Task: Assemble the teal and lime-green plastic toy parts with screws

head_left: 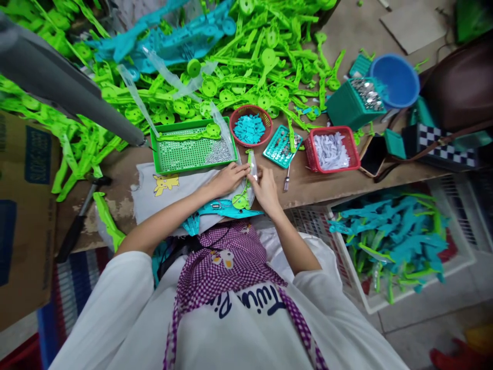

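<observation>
My left hand (228, 178) and my right hand (265, 189) meet over a green plastic toy piece (242, 198) at the table's near edge, both closed on it. A narrow clear bag sleeve (252, 167) stands between the fingertips. A teal plastic piece (227, 209) lies under the green one, on a white cloth (162, 192). Just beyond my hands sit a green tray (192, 151) of small silver parts, a red round basket (251, 126) of teal bits and a small teal tray (280, 146) of metal parts.
A big heap of green plastic pieces (239, 77) covers the far table. A red basket (332, 150) of white bits, a green box (354, 103) of metal parts and a blue bowl (396, 79) stand at the right. A white crate (389, 246) holds teal pieces below.
</observation>
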Available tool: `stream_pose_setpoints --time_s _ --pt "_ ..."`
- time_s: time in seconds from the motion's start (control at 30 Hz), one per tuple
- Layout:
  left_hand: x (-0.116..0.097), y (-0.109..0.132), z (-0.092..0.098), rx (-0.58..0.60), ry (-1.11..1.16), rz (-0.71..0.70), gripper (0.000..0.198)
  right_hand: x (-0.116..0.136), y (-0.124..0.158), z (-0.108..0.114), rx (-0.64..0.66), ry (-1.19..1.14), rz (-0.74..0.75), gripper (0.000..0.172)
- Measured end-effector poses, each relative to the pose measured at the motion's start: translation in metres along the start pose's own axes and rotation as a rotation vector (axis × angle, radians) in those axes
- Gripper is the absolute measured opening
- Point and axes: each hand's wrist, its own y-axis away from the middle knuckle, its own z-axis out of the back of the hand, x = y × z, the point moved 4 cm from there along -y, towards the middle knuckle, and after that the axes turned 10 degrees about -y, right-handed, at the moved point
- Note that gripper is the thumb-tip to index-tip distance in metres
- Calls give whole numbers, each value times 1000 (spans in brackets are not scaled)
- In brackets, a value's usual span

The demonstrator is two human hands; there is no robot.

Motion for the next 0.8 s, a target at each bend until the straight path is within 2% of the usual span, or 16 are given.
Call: stream_pose_setpoints --time_s 0.23,0.37,0.47,0.53,0.63,0.8 --pt "0 0 -1 1 4 -7 44 0 -21 11 -24 38 198 53" --pt "0 0 -1 -19 0 -1 44 4 -40 8 126 154 311 47" --pt "-1 0 0 -25 -1 -12 43 9 -49 5 232 260 322 44" --pt "-1 0 0 -27 -6 -9 43 12 -51 4 249 310 332 42" --pt "-1 -1 1 -20 -18 -4 42 13 -47 3 202 311 319 42" --pt "-2 -1 2 -28 -49 -17 42 1 -44 1 150 146 239 42"
